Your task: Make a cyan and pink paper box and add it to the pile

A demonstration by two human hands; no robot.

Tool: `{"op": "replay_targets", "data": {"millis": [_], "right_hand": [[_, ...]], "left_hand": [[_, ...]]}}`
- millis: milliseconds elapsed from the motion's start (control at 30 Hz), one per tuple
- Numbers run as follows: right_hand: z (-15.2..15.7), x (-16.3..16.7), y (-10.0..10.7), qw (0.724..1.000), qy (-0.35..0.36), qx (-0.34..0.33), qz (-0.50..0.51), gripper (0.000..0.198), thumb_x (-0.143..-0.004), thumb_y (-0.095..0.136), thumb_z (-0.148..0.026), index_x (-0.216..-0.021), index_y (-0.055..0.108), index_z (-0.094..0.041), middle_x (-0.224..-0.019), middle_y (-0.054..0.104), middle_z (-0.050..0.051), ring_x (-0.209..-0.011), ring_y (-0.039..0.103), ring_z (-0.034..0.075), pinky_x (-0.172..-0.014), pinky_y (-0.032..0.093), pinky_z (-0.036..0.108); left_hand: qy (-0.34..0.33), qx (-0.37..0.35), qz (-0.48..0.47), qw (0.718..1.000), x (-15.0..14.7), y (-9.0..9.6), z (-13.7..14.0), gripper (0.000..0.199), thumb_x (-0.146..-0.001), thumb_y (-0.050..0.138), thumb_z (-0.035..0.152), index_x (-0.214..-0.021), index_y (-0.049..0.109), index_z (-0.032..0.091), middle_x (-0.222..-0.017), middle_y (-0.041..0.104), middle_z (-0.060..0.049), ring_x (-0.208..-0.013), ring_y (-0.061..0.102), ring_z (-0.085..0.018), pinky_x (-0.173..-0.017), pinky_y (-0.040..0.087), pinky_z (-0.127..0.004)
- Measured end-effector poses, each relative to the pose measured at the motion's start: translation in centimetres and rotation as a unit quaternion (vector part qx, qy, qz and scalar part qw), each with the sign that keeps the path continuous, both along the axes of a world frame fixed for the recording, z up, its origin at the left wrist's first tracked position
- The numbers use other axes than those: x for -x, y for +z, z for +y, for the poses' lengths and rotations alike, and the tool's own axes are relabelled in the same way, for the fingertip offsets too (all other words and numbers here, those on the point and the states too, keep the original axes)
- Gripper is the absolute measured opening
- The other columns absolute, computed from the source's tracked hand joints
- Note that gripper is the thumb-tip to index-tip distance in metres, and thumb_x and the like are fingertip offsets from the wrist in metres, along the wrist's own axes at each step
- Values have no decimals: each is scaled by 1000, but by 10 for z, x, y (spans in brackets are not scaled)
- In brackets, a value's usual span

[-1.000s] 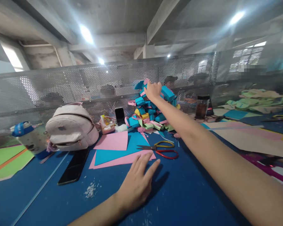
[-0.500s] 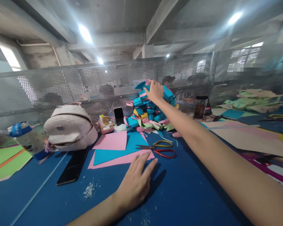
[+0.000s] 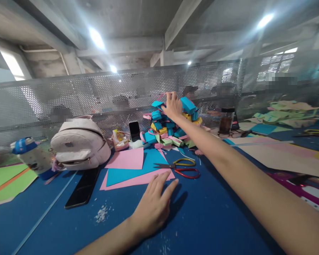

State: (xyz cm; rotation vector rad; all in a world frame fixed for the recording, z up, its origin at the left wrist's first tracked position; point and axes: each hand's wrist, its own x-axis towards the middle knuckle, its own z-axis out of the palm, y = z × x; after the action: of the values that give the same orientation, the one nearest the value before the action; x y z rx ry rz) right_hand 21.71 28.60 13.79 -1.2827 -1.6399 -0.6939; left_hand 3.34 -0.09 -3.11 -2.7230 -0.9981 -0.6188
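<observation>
My right hand [image 3: 173, 107] reaches out to the top of a heap of folded paper pieces [image 3: 163, 130] in blue, pink, yellow and green. Its fingers are curled around a blue and pink paper piece [image 3: 157, 104], partly hidden behind the hand. My left hand [image 3: 154, 205] hovers low over the blue table, fingers apart and holding nothing. Just beyond its fingertips are pink and blue paper sheets [image 3: 133, 177]. Scissors [image 3: 177, 166] with one yellow and one red handle lie beside them, blades pointing left.
Left of the sheets are a black phone [image 3: 83, 187], a pale backpack [image 3: 79, 143] and a bottle with a blue lid [image 3: 33, 156]. A dark-lidded jar [image 3: 225, 120] stands right of the heap. A perforated metal screen [image 3: 101, 92] runs along the back, with people behind it.
My right hand has come down slightly onto the heap, and the blue and pink paper piece has lowered with it. The left hand stays nearly still.
</observation>
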Motion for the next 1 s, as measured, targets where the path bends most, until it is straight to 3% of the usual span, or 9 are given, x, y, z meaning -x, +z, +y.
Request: {"op": "replay_targets", "data": {"millis": [267,600,1000], "right_hand": [[8,8,7,999,-17,16,27,52,-85,40,-17,-137,37,-15,-134,40,21,-111,47,33,-71,49,39],[18,20,-1,999,-3,41,35,47,-86,36,-12,-133,39,-7,-131,39,25,-111,46,35,-73,48,41],[24,24,4,999,27,43,-15,47,-88,36,-14,-134,39,-8,-136,37,23,-113,45,35,-79,46,42]], "left_hand": [[-6,15,-7,1000,0,2,-1,76,-77,44,-3,-148,25,15,-155,19,-20,-142,22,-32,-111,31,-57],[-9,26,-9,1000,1,2,-1,72,-78,44,-2,-146,29,15,-155,20,-19,-143,22,-32,-112,30,-56],[-15,37,-8,999,3,3,0,71,-78,45,1,-145,29,15,-156,17,-19,-144,19,-32,-112,30,-55]]}}
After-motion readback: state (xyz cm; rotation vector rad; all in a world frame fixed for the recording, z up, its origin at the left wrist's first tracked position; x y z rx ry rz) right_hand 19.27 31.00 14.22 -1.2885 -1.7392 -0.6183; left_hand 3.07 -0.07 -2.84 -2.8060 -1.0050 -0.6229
